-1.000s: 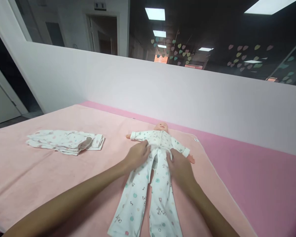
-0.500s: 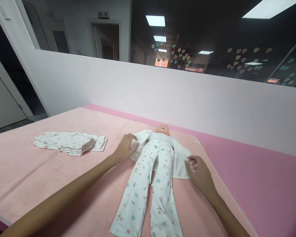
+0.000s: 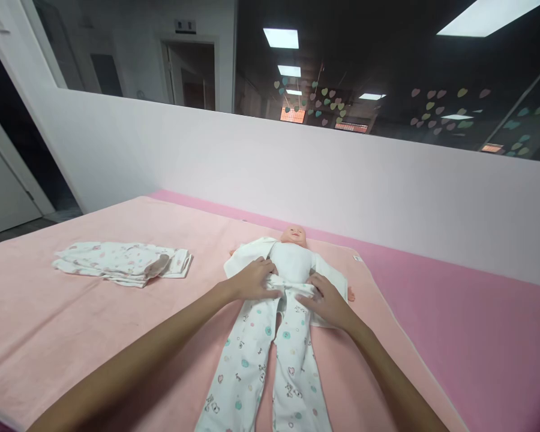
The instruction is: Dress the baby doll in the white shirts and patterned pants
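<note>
A baby doll lies on its back, head toward the wall, in a white top with the sleeves spread to both sides. White split-crotch baby pants with teal dots and small animal prints lie over its lower body, legs toward me. My left hand is closed on the left side of the waistband, thumb below and fingers above. On the waistband's right side, my right hand grips in the same way. Small doll hands show at the sleeve ends. The fabric covers the doll's legs.
A folded stack of white printed baby clothes lies to the left on the pink blanket. The blanket covers a pink padded surface that shows at the right. Behind stands a low white wall with dark glass above.
Both hands moved inward from the sleeves to the waistband and took hold of it. The waistband now sits lower, showing more of the white top; the doll's hands are now visible.
</note>
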`<state>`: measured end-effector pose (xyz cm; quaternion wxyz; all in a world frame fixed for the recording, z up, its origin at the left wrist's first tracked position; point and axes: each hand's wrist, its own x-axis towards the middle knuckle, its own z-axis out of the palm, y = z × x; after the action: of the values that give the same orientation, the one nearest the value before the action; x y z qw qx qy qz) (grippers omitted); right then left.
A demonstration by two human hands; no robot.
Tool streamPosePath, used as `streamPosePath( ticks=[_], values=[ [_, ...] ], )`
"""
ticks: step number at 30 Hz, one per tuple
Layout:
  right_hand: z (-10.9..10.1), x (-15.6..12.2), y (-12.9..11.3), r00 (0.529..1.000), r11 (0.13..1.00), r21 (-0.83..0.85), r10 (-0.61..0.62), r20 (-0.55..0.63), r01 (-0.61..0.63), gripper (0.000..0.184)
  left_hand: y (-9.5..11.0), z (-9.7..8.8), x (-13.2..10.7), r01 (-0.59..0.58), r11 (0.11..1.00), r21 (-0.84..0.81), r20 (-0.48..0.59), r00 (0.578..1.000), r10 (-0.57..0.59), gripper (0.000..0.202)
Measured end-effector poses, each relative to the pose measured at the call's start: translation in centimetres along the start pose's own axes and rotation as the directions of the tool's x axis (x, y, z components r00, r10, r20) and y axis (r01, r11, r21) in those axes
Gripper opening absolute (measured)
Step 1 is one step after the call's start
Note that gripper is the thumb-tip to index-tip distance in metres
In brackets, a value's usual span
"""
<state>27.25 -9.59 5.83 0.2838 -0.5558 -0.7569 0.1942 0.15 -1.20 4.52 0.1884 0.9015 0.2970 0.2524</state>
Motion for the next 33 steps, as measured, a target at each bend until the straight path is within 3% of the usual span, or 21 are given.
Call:
streamPosePath(
  ticks=[5, 10, 14, 18, 25, 31, 33],
  values=[
    [-0.1, -3.3, -1.6, 0.99, 0.998, -0.043, 0.042, 0.131, -0.037, 0.041, 0.5, 0.9, -3.7, 0.006, 1.0, -0.011, 0.001, 1.0, -0.006, 0.055],
    [1.0, -4.9, -2.9, 0.984, 0.992, 0.002, 0.127, 0.123, -0.128, 0.041, 0.9, 2.7, -4.6, 0.024, 0.993, 0.112, -0.074, 0.997, -0.016, 0.044],
    [1.5, -6.2, -3.5, 0.988, 0.99, -0.014, 0.139, 0.063, -0.138, 0.046, 1.9, 2.0, -6.1, 0.041, 0.99, 0.135, -0.045, 0.998, -0.035, 0.044],
    [2.0, -7.0, -3.9, 0.978, 0.98, 0.011, 0.197, 0.073, -0.198, 0.064, 2.7, 1.2, -8.0, 0.031, 0.998, 0.058, 0.009, 0.999, -0.032, 0.063],
    [2.3, -7.2, -5.2, 0.969, 0.978, 0.055, 0.189, 0.159, -0.2, 0.047, 3.3, 1.6, -8.7, 0.03, 0.997, 0.073, 0.022, 0.999, -0.031, 0.053],
    [2.2, -8.9, -7.1, 0.952, 0.965, -0.012, 0.261, 0.16, -0.263, 0.09, 4.6, -0.4, -10.5, 0.094, 0.994, 0.064, 0.222, 0.969, -0.106, 0.081],
    [2.4, -9.0, -7.4, 0.949, 0.96, -0.03, 0.278, 0.149, -0.277, 0.093, 4.9, -0.7, -10.9, 0.12, 0.989, 0.081, 0.243, 0.96, -0.136, 0.081]
  ],
)
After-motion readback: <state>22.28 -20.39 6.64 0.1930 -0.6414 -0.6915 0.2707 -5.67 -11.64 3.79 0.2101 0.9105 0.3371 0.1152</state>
